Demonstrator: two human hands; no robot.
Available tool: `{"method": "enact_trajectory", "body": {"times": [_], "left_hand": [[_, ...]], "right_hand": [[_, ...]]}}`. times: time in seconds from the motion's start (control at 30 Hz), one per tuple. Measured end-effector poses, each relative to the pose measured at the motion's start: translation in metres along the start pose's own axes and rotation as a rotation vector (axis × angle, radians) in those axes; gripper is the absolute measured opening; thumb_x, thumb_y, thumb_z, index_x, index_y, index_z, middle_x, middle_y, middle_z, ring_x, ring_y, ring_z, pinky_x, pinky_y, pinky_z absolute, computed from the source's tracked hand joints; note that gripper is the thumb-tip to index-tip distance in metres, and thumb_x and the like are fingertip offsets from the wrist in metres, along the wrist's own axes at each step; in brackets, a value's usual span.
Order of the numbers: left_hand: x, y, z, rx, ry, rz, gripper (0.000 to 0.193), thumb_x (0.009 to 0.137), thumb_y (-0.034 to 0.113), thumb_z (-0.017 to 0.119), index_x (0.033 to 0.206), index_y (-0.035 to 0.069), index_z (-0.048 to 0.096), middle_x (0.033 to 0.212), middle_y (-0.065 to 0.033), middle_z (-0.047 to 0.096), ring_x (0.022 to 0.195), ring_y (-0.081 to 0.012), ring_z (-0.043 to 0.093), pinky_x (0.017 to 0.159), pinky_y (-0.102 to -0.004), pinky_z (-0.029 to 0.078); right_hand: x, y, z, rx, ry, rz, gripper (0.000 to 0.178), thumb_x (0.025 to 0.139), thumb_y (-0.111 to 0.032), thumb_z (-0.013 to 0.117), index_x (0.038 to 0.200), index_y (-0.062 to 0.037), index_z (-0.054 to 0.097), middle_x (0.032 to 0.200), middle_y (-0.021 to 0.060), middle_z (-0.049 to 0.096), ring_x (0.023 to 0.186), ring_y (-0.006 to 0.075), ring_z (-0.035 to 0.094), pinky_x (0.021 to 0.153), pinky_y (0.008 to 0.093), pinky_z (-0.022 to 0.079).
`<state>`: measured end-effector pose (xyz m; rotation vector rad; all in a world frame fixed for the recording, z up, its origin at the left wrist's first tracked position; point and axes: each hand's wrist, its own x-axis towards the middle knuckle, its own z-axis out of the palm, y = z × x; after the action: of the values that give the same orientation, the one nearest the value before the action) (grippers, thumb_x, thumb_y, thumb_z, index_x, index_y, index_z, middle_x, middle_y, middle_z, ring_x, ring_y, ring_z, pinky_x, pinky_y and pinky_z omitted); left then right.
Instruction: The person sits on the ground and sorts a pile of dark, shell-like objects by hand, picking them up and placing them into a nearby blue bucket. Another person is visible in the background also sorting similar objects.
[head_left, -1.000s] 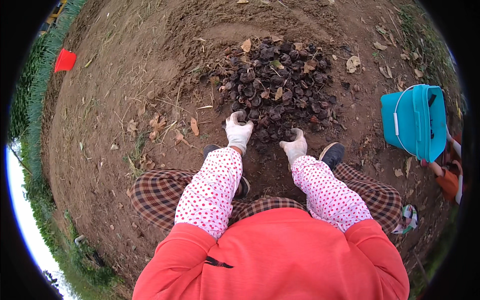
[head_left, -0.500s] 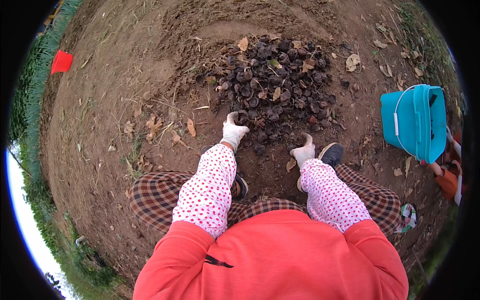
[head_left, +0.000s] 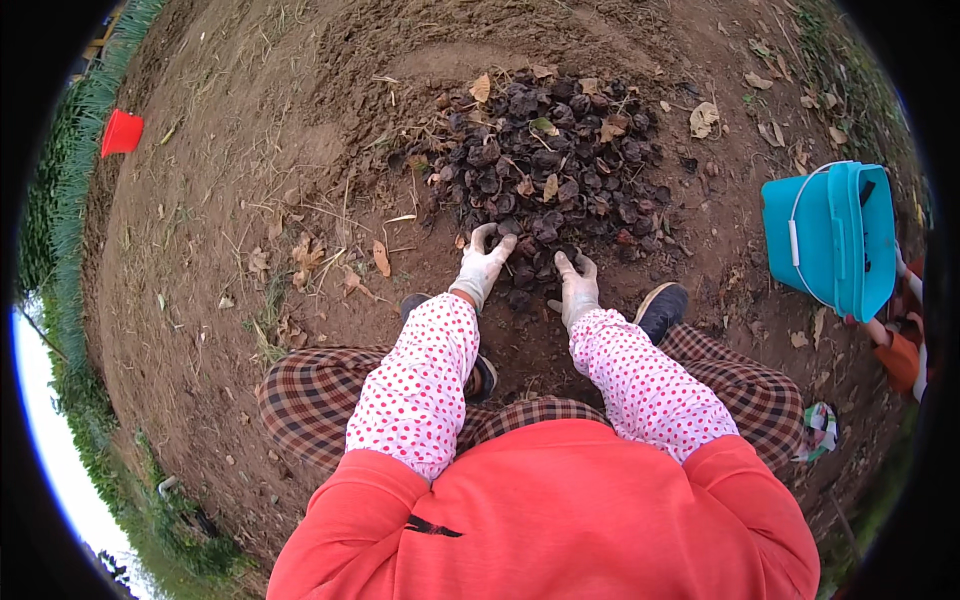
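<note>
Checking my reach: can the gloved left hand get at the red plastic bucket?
Probably not: the left hand is at the pile of dark husk-like pieces, and the brown soil between seems to put the bucket out of reach.

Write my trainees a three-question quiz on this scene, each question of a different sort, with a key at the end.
1. True or false: the teal bucket is on the person's left.
2. What lies just in front of the left hand and right hand?
A) a stack of bricks
B) a heap of dark, shrivelled pieces
C) a coil of rope
3. Fill in: the sleeve covers are white with pinkish-red ____.

Key: 1. False, it is on the right. 2. B. 3. dots.
</note>
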<state>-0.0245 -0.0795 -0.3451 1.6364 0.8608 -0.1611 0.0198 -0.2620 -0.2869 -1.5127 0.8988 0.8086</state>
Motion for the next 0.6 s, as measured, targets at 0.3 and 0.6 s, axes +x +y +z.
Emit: {"method": "enact_trajectory", "body": {"times": [0.3,0.6], "left_hand": [[0.002,0.0,0.019,-0.345,-0.006,-0.113,0.056,0.093,0.048,0.072,0.139,0.021,0.055,0.143,-0.0072,0.053,0.126,-0.0292,0.052,0.09,-0.0511,0.052],[-0.041,0.023,0.055,-0.007,0.106,0.135,0.033,0.09,0.027,0.074,0.116,0.007,0.069,0.117,-0.0103,0.067,0.114,-0.0224,0.059,0.104,-0.0345,0.044]], "right_hand": [[0.013,-0.01,0.007,0.199,-0.164,0.118,0.081,0.094,-0.049,0.07,0.159,-0.0264,0.026,0.165,0.0073,0.027,0.148,0.0382,0.028,0.104,0.0686,0.041],[0.053,0.017,0.007,0.382,-0.406,0.202,0.077,0.097,-0.066,0.054,0.158,-0.0299,0.024,0.158,0.0072,0.035,0.135,0.0386,0.045,0.104,0.073,0.036]]}}
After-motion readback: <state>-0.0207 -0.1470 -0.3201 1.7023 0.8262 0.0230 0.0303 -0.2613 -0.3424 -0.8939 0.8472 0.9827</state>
